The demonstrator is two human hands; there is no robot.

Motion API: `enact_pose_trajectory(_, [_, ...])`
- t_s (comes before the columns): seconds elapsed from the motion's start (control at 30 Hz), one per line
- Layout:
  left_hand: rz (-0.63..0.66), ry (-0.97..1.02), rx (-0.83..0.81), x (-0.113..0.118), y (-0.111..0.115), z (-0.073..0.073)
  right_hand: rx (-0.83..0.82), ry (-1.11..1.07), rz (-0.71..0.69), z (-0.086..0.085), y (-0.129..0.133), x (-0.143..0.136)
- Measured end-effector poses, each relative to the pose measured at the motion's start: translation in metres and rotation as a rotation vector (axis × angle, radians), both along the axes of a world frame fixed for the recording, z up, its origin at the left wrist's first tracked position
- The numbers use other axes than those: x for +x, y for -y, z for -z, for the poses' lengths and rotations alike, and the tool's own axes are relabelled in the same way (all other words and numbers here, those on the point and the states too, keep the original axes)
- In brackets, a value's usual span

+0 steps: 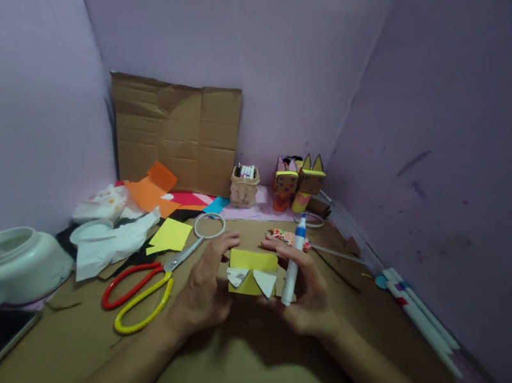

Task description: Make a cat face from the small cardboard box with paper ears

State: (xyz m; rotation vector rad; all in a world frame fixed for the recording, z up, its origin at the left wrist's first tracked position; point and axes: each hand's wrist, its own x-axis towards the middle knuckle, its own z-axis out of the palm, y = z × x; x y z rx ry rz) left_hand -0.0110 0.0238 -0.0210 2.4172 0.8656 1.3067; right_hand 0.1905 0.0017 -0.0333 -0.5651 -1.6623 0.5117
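Observation:
Between my two hands is a small yellow paper-covered cardboard piece point(253, 259) with two white triangular flaps point(265, 282) on its near side. My left hand point(208, 283) grips its left edge. My right hand point(307, 287) steadies its right side and also holds a white marker with a blue cap point(292, 270), tilted upward across the fingers. Just left of my left hand lie open scissors point(168, 276) with one red and one yellow handle. Beyond my right hand is a flower-patterned piece point(287, 236), partly hidden by the fingers.
A white pot point(21, 274) and a phone point(2, 338) are at the left. Colored paper point(144, 193) lies near a leaning cardboard sheet point(178, 132). A marker holder point(244, 187) and two cardboard cat figures point(301, 184) stand at the back. White tubes point(422, 320) run along the right wall.

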Motion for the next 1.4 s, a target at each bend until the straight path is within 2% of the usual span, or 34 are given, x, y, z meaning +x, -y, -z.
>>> enact_pose_trajectory(0.1, [0.013,0.052,-0.183,-0.001,0.000,-0.003,-0.145,-0.047,0.024,0.001,0.001,-0.001])
enact_pose_trajectory(0.2, [0.086,0.175,-0.574,0.001,-0.001,-0.005,-0.399,-0.143,0.090,0.000,0.000,-0.004])
enact_pose_trajectory(0.27, [0.161,0.238,-0.761,0.004,-0.002,-0.007,-0.520,-0.184,0.101,-0.002,-0.002,-0.005])
enact_pose_trajectory(0.33, [0.222,0.286,-0.881,0.006,-0.002,-0.008,-0.590,-0.197,0.083,-0.005,-0.005,-0.005])
enact_pose_trajectory(0.43, [0.259,0.326,-0.967,0.009,-0.001,-0.009,-0.653,-0.200,0.051,-0.007,-0.007,-0.004])
enact_pose_trajectory(0.6, [0.236,0.387,-1.033,0.012,0.000,-0.012,-0.673,-0.232,-0.028,-0.005,-0.008,-0.002])
enact_pose_trajectory(0.8, [0.254,0.433,-1.050,0.013,-0.001,-0.013,-0.684,-0.284,-0.018,-0.002,-0.007,-0.004])
enact_pose_trajectory(0.97, [0.274,0.492,-1.069,0.013,-0.002,-0.011,-0.765,-0.409,0.141,-0.006,-0.014,0.002])
enact_pose_trajectory(1.07, [0.261,0.528,-1.076,0.013,-0.004,-0.009,-0.642,-0.476,0.278,-0.014,-0.016,0.009])
enact_pose_trajectory(1.13, [0.258,0.536,-1.087,0.013,-0.005,-0.008,-0.567,-0.486,0.321,-0.019,-0.016,0.011])
enact_pose_trajectory(1.2, [0.261,0.534,-1.100,0.013,-0.005,-0.007,-0.556,-0.476,0.308,-0.020,-0.014,0.011])
enact_pose_trajectory(1.4, [0.246,0.529,-1.099,0.014,-0.003,-0.006,-0.721,-0.332,0.178,-0.011,-0.010,-0.004])
